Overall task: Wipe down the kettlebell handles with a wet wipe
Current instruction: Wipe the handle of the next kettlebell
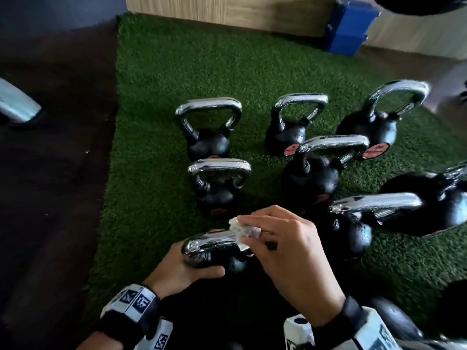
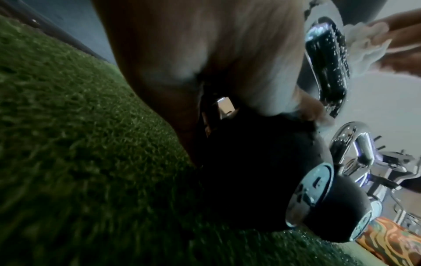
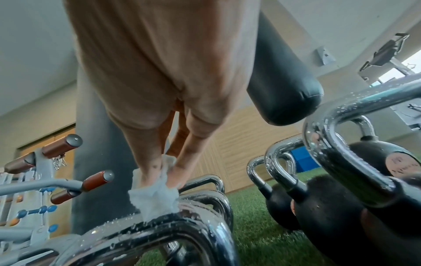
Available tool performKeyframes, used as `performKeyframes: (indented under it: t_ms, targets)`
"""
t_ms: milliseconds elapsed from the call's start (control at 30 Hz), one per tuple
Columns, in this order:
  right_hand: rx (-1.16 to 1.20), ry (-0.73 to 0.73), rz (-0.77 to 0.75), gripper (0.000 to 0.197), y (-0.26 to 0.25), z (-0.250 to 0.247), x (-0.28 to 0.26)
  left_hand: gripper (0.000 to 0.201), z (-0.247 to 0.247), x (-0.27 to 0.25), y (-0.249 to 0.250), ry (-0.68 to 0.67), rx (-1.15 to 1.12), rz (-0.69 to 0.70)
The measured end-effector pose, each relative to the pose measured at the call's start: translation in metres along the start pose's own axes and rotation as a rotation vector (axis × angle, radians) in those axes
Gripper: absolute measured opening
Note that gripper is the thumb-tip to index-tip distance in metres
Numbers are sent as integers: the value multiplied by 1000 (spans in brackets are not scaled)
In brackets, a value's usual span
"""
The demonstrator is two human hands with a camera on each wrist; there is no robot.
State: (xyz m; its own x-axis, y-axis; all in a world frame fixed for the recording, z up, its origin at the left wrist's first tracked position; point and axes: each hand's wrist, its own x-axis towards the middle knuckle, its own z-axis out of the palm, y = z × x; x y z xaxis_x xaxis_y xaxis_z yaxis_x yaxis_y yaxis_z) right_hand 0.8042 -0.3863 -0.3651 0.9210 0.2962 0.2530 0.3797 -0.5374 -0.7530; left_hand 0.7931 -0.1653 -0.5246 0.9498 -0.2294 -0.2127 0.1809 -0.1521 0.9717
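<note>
Several black kettlebells with chrome handles stand on green turf (image 1: 161, 72). The nearest kettlebell (image 1: 235, 265) has a wet chrome handle (image 1: 209, 242) beaded with droplets. My left hand (image 1: 192, 266) grips its body and left handle corner, thumb in front. My right hand (image 1: 275, 238) pinches a crumpled white wet wipe (image 1: 240, 229) and presses it onto the top of that handle. In the right wrist view the wipe (image 3: 157, 198) sits under my fingertips (image 3: 175, 178) on the handle (image 3: 159, 228). The left wrist view shows the handle (image 2: 328, 72) with the wipe (image 2: 364, 43) against it.
Other kettlebells crowd the turf ahead and right, such as one (image 1: 209, 130) at the back left and one (image 1: 351, 223) close to my right hand. A dark rubber floor (image 1: 50, 173) lies left. A blue box (image 1: 348, 31) stands by the wooden wall. A hanging punch bag (image 3: 284, 81) is overhead.
</note>
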Motion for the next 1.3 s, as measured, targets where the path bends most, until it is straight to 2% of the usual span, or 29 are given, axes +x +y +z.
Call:
performKeyframes:
  t_ms: [100, 233, 433, 633, 767, 867, 933, 1033, 1300]
  targets:
    - [-128, -52, -51, 29, -6, 3, 9, 73, -7, 6, 0, -38, 39, 41]
    - [-148, -154, -36, 28, -12, 9, 14, 70, -10, 9, -1, -57, 88, 64]
    - [-293, -228, -16, 26, -16, 16, 12, 71, -9, 11, -4, -64, 139, 107]
    - [-404, -128, 139, 30, 0, -4, 8, 76, -9, 9, 0, -54, 221, 65]
    - [-351, -56, 133, 29, 9, -4, 5, 79, -7, 3, 3, -29, 192, 25]
    - [-272, -2, 185, 17, 19, -3, 1, 77, -4, -1, 8, -10, 187, -11]
    - [-302, -51, 258, 11, 30, 0, 0, 73, -4, -2, 10, -18, 172, -28]
    - [-324, -169, 387, 12, 45, 8, -1, 68, -4, -4, 13, -24, 177, -36]
    - [-222, -212, 478, 5, 62, 22, 0, 63, -5, -1, 12, -41, 184, -104]
